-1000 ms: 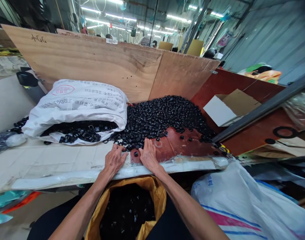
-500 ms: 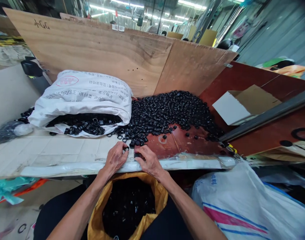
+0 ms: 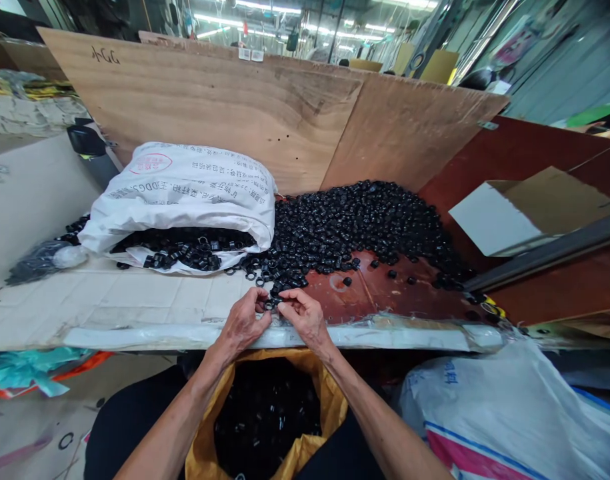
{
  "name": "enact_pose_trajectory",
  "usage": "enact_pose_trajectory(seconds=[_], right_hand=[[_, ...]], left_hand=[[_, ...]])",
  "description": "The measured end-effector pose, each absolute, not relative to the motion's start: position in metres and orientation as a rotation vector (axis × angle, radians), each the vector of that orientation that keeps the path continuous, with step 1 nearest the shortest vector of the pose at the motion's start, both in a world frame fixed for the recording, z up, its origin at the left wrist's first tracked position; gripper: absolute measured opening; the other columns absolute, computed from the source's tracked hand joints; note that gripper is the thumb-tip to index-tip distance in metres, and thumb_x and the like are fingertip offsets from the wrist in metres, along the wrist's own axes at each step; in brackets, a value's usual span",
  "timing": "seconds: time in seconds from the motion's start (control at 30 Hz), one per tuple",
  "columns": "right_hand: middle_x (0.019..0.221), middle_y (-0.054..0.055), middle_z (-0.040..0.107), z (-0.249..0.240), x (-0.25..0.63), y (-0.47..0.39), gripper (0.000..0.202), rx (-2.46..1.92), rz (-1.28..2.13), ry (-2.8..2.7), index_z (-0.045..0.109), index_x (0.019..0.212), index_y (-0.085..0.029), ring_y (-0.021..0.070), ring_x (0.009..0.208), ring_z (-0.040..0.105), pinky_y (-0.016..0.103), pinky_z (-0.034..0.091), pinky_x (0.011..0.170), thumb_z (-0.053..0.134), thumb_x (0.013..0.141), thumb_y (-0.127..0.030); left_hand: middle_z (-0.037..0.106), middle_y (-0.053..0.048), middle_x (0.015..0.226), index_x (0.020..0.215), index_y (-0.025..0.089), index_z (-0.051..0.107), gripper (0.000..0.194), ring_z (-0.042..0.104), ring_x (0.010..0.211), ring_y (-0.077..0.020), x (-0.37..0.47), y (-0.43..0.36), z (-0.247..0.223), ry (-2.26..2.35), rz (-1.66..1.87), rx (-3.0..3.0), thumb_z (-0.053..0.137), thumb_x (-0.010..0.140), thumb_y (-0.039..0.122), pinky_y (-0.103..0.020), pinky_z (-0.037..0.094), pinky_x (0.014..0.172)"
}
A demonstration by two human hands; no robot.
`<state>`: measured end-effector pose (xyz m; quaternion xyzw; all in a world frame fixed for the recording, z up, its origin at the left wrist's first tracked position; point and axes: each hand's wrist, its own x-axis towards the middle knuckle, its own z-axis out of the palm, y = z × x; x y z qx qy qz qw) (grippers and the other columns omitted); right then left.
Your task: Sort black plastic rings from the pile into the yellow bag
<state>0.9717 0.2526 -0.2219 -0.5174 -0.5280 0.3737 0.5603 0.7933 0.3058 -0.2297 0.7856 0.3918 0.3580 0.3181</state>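
Bright ceiling tubes (image 3: 268,7), blurry right edge

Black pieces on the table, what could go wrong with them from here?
The black pieces between the left hand and right hand are near the front edge of the table; one could fall and miss the yellow sack below.
The white sack lies with its mouth open toward the front, so a nudge might spill more.
The heaped pile looks loose and might slide if disturbed.

One left hand (image 3: 243,321) and one right hand (image 3: 305,320) appear with three sacks, a printed sack (image 3: 185,180) at left, a yellow sack (image 3: 202,450) near, a striped sack (image 3: 465,393) near right; one carton (image 3: 489,220); black pieces (image 3: 355,223) beyond counting.
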Motion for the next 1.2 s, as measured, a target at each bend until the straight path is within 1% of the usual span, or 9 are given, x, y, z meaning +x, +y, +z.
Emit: enact_pose_trajectory(seconds=[0.17, 0.47, 0.6, 0.77, 0.93, 1.03, 1.1, 1.17, 1.2], right_hand=[[0.099, 0.007, 0.067, -0.228, 0.969, 0.252, 0.018, -1.19, 0.76, -1.39, 0.073, 0.098, -0.019, 0.0171, 0.08, 0.067, 0.028, 0.059, 0.072, 0.067, 0.088, -0.033], [0.105, 0.01, 0.068, -0.229, 0.969, 0.249, 0.019, -1.172, 0.681, -1.415, 0.075, 0.101, -0.019, 0.021, 0.093, 0.068, 0.031, 0.06, 0.078, 0.067, 0.09, -0.032], [0.099, 0.008, 0.069, -0.237, 0.967, 0.249, 0.026, -1.21, 0.66, -1.385, 0.07, 0.112, -0.02, 0.0181, 0.082, 0.068, 0.03, 0.06, 0.075, 0.066, 0.091, -0.034], [0.076, -0.001, 0.065, -0.238, 0.963, 0.249, 0.025, -1.256, 0.667, -1.36, 0.063, 0.113, -0.02, 0.0125, 0.055, 0.063, 0.024, 0.055, 0.056, 0.059, 0.096, -0.038], [0.079, 0.0, 0.066, -0.229, 0.963, 0.245, 0.024, -1.233, 0.682, -1.432, 0.063, 0.112, -0.02, 0.0127, 0.058, 0.064, 0.023, 0.053, 0.058, 0.058, 0.095, -0.037], [0.067, -0.002, 0.06, -0.227, 0.963, 0.246, 0.023, -1.323, 0.584, -1.476, 0.066, 0.087, -0.02, 0.0115, 0.053, 0.055, 0.022, 0.047, 0.054, 0.057, 0.097, -0.038], [0.056, -0.003, 0.05, -0.228, 0.962, 0.247, 0.041, -1.397, 0.445, -1.501, 0.056, 0.064, -0.02, 0.0111, 0.051, 0.047, 0.023, 0.042, 0.054, 0.052, 0.099, -0.04], [0.057, -0.002, 0.049, -0.227, 0.961, 0.247, 0.047, -1.414, 0.349, -1.526, 0.052, 0.059, -0.02, 0.0119, 0.055, 0.047, 0.024, 0.042, 0.058, 0.049, 0.101, -0.041], [0.061, -0.001, 0.053, -0.226, 0.961, 0.247, 0.042, -1.401, 0.335, -1.522, 0.057, 0.065, -0.02, 0.0127, 0.058, 0.05, 0.025, 0.043, 0.061, 0.049, 0.101, -0.041]], left_hand=[[0.065, -0.003, 0.102, 0.106, 0.022, 0.052, 0.028, 0.072, 0.088, -0.0172, 0.794, 0.301, -0.221, 0.903, 0.968, 1.894, 0.064, 0.081, 0.018, -0.036, 0.062, 0.087], [0.066, -0.004, 0.102, 0.106, 0.02, 0.063, 0.02, 0.068, 0.094, -0.0166, 0.79, 0.303, -0.22, 0.761, 1.034, 1.987, 0.061, 0.087, 0.014, -0.032, 0.058, 0.089], [0.069, -0.006, 0.107, 0.108, 0.02, 0.065, 0.019, 0.067, 0.101, -0.0181, 0.789, 0.304, -0.222, 0.721, 1.068, 2.034, 0.064, 0.09, 0.016, -0.032, 0.055, 0.093], [0.071, -0.006, 0.106, 0.108, 0.021, 0.065, 0.016, 0.067, 0.101, -0.0189, 0.788, 0.303, -0.22, 0.679, 1.046, 2.016, 0.062, 0.092, 0.018, -0.033, 0.053, 0.094], [0.069, -0.005, 0.103, 0.107, 0.02, 0.065, 0.015, 0.066, 0.097, -0.0181, 0.789, 0.303, -0.215, 0.696, 1.033, 1.952, 0.062, 0.093, 0.019, -0.031, 0.053, 0.089], [0.069, -0.006, 0.103, 0.107, 0.02, 0.066, 0.014, 0.066, 0.097, -0.0186, 0.789, 0.303, -0.215, 0.678, 1.017, 1.96, 0.062, 0.093, 0.02, -0.032, 0.053, 0.089], [0.069, -0.007, 0.105, 0.108, 0.02, 0.066, 0.015, 0.066, 0.099, -0.0189, 0.789, 0.303, -0.216, 0.667, 1.004, 1.967, 0.061, 0.093, 0.02, -0.033, 0.053, 0.09], [0.069, -0.007, 0.105, 0.108, 0.02, 0.066, 0.017, 0.066, 0.098, -0.0189, 0.789, 0.303, -0.218, 0.681, 1.006, 1.954, 0.062, 0.092, 0.019, -0.032, 0.053, 0.09], [0.069, -0.007, 0.105, 0.108, 0.02, 0.066, 0.017, 0.066, 0.097, -0.0187, 0.789, 0.303, -0.219, 0.695, 1.012, 1.946, 0.062, 0.092, 0.019, -0.032, 0.053, 0.088]])
